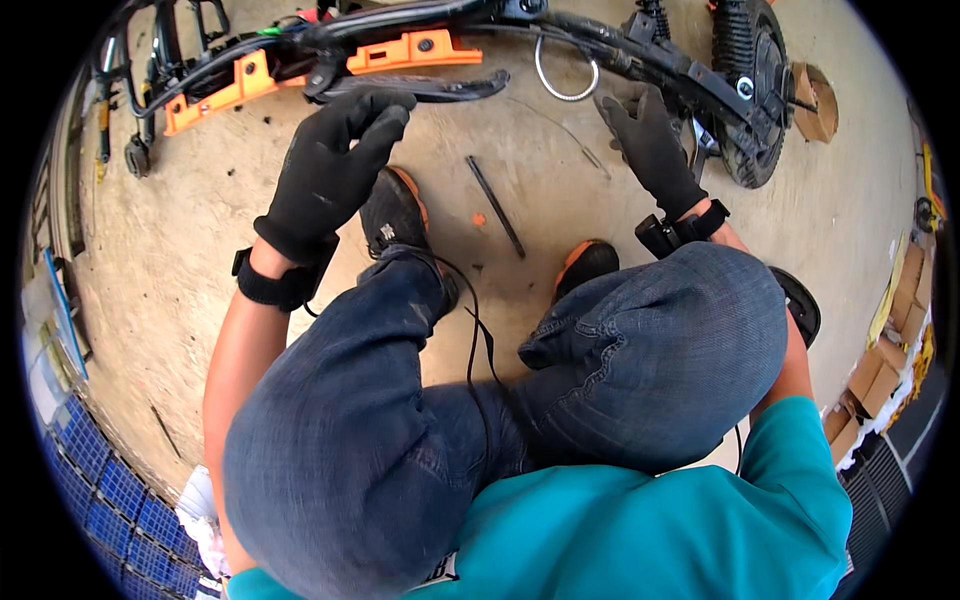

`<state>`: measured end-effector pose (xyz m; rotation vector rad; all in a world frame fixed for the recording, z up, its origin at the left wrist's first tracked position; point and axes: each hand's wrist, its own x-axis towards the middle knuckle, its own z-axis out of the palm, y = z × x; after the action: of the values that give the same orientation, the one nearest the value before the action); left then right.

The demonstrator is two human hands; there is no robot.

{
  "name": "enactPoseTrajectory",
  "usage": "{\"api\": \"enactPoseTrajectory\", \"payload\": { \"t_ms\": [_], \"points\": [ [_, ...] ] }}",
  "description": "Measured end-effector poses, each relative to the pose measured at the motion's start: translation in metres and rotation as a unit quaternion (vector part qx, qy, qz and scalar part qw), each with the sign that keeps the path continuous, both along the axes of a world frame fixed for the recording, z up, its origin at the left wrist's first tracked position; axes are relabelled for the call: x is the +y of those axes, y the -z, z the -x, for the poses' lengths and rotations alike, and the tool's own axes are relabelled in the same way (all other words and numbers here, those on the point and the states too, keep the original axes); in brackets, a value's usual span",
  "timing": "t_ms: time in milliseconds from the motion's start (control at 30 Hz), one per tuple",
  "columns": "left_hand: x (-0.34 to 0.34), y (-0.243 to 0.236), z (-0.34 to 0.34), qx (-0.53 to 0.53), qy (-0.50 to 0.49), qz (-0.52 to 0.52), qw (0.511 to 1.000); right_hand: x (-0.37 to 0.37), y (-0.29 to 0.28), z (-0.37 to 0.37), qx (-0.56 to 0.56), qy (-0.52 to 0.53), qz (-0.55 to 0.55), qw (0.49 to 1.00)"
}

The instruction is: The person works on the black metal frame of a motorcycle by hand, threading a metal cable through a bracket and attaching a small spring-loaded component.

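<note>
A black scooter frame (640, 55) with orange trim (300, 70) is laid on its side on the concrete floor (520, 150), beyond the knees. It is judged heavy and rigid, best gripped along its tube. The gloved left hand (330, 170) is curled beside a black strip (420, 88), its grip unclear. The gloved right hand (650, 145) is spread against the frame. The rear wheel (750, 90) is partly cut off.
</note>
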<state>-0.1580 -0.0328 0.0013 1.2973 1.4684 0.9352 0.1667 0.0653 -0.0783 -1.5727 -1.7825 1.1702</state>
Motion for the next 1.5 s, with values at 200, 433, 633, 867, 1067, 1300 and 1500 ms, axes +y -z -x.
{"api": "enactPoseTrajectory", "payload": {
  "t_ms": [200, 433, 633, 867, 1067, 1300, 1500],
  "points": [
    [-0.026, 0.033, -0.002, 0.016, 0.021, 0.121, 0.992, -0.023, 0.005, 0.054, 0.133, 0.019, 0.017, 0.991],
    [-0.015, 0.052, -0.001, 0.064, 0.014, 0.123, 0.99, -0.018, 0.03, 0.05, 0.327, 0.112, 0.068, 0.936],
    [-0.017, 0.05, -0.007, 0.057, 0.099, 0.22, 0.969, 0.006, 0.024, 0.034, 0.058, -0.053, -0.066, 0.995],
    [-0.016, 0.05, -0.01, 0.047, 0.085, 0.205, 0.974, 0.021, 0.039, 0.049, -0.012, -0.094, -0.053, 0.994],
    [-0.015, 0.046, -0.006, 0.102, 0.135, 0.179, 0.969, 0.031, 0.072, 0.019, -0.224, -0.224, -0.309, 0.896],
    [-0.021, 0.067, -0.002, 0.14, 0.108, 0.099, 0.979, 0.038, 0.066, 0.018, -0.279, -0.24, -0.33, 0.869],
    [-0.012, 0.054, -0.008, 0.111, 0.125, 0.109, 0.98, 0.045, 0.05, 0.036, -0.191, -0.295, -0.341, 0.872]
  ]
}}
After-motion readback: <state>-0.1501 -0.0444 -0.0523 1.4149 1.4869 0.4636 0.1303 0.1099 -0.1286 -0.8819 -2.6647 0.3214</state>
